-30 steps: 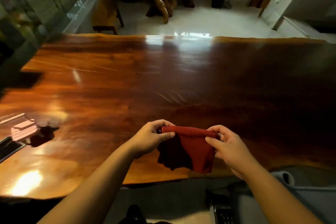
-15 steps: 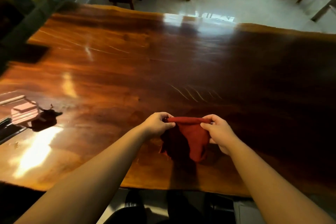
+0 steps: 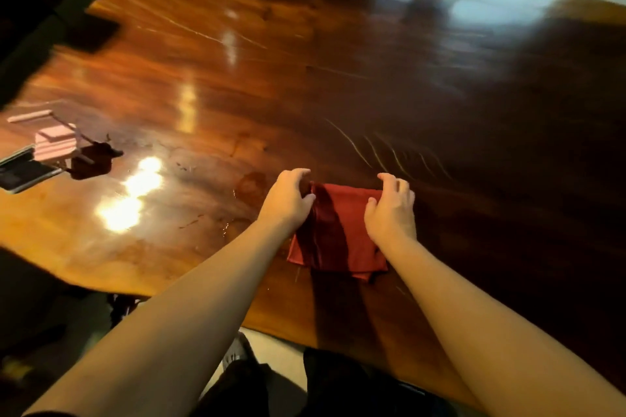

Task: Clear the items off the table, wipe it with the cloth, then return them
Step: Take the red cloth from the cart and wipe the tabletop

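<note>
Head view, the only one I have. The red cloth lies folded and flat on the counter, near its front edge and a little right of centre. My left hand rests on the cloth's left border with fingers curled onto the fabric; my right hand presses its upper right corner, fingers bent and spread. Neither grip is closed around the cloth: both hands lie loosely open on top, pinning it down rather than pinching it.

I judge that the clearing is mostly done, since the broad glossy surface ahead and to the right is bare. Wiping looks about to begin or barely begun. A small wet-looking patch sits just left of the left hand. Returning the items is entirely left.

At the far left edge a pink stack and a dark flat device show, well apart from the cloth; I cannot tell whether they rest on the counter or are a reflection.

Room for sweeping is generous forward and to the right. The irregular front edge runs close under my forearms, so strokes toward me have little margin.
</note>
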A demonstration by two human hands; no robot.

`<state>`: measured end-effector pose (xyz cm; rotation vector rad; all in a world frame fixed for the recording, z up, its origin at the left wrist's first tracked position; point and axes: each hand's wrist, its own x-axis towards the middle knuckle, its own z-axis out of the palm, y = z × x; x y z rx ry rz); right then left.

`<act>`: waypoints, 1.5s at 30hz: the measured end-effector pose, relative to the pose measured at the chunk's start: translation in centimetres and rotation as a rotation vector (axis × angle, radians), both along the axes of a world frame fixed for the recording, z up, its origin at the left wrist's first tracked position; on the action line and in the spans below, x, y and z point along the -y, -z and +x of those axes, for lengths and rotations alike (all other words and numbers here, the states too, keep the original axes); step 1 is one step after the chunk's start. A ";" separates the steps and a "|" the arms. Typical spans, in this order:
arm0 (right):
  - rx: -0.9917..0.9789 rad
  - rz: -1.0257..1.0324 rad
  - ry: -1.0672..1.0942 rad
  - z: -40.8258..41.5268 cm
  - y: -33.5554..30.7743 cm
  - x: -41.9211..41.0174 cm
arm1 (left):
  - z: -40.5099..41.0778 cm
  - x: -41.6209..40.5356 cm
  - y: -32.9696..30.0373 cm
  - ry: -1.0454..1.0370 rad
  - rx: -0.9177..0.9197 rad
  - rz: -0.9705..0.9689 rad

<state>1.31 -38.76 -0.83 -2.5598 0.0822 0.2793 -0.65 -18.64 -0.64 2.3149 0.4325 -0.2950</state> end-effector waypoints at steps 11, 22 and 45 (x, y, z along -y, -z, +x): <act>-0.003 -0.327 -0.389 -4.0 5.0 -5.5 | -10.3 -11.9 1.9 0.037 0.066 0.529; 0.141 -0.482 -0.280 -2.8 6.7 -9.2 | -17.8 -16.0 6.2 0.096 -0.081 0.688; 0.269 -0.289 -0.739 -11.0 6.7 -21.1 | -18.2 -16.9 6.4 0.132 -0.063 0.663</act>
